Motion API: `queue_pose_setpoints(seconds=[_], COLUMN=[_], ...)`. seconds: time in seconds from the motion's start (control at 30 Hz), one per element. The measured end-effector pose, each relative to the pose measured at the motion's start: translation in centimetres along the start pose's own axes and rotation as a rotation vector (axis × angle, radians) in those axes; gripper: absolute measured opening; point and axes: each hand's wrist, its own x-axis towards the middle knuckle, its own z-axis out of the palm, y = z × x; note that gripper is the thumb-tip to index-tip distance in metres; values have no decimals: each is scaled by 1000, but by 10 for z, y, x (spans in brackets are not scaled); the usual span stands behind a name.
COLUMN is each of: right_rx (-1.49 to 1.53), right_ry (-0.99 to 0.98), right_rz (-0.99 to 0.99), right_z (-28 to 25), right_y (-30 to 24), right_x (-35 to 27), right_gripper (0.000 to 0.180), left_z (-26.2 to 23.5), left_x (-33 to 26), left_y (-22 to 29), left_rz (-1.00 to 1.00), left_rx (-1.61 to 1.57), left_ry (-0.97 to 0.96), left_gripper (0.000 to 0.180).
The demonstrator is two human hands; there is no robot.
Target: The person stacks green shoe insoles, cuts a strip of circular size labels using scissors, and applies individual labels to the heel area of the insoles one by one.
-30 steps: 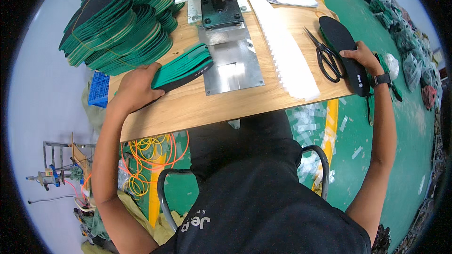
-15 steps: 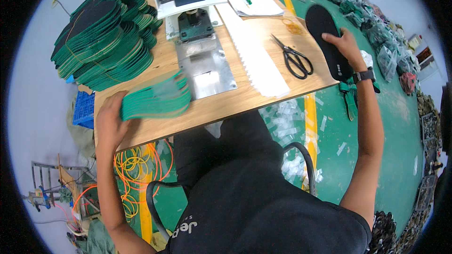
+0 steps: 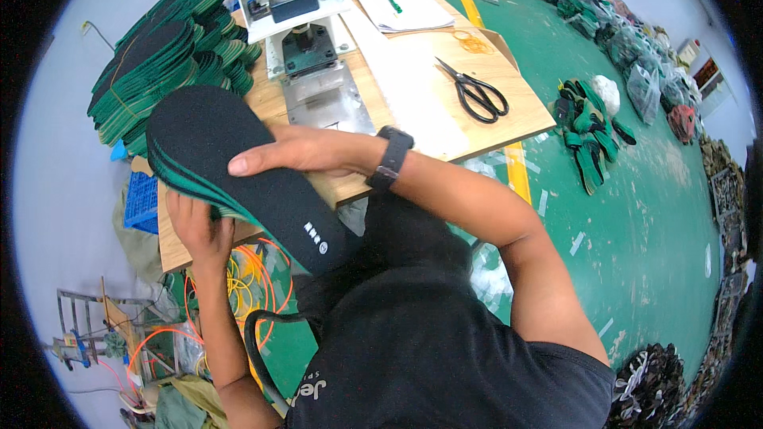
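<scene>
A stack of insoles (image 3: 214, 151), black on top with green edges, is held over the near left corner of the wooden table (image 3: 509, 103). My left hand (image 3: 199, 226) grips the stack from underneath. My right hand (image 3: 290, 152) lies flat on the top black insole, pressing it onto the stack; a black watch sits on that wrist. Behind the stack stands a metal press machine (image 3: 298, 16) with a steel plate.
A large pile of green insoles (image 3: 171, 56) fills the table's left end. Black scissors (image 3: 477, 95), papers with a green pen (image 3: 401, 4) and rubber bands lie to the right. A blue crate (image 3: 143, 202), orange cables and bagged goods are on the green floor.
My right hand brought the black insole from the table's right edge over to the left and laid it on the green stack, which my left hand lifted toward me.
</scene>
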Motion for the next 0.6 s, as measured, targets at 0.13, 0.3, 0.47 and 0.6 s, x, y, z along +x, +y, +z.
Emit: queue_pose_setpoints(seconds=[0.13, 0.3, 0.47, 0.6], right_rx=[-212, -1326, -1588, -1547], right_ry=[-215, -48, -96, -236], right_rz=[-206, -180, -95, -28], right_z=[18, 39, 0, 5], right_y=[2, -30, 57, 38], right_x=[46, 79, 89, 110], right_gripper=[74, 96, 98, 102], left_z=[-25, -106, -64, -47], left_x=[-58, -115, -106, -99], left_y=[-37, -104, -97, -93], left_rz=[-522, -759, -524, -465], left_rx=[-385, -751, -584, -502], left_ry=[87, 235, -78, -109], left_gripper=[39, 76, 120, 126])
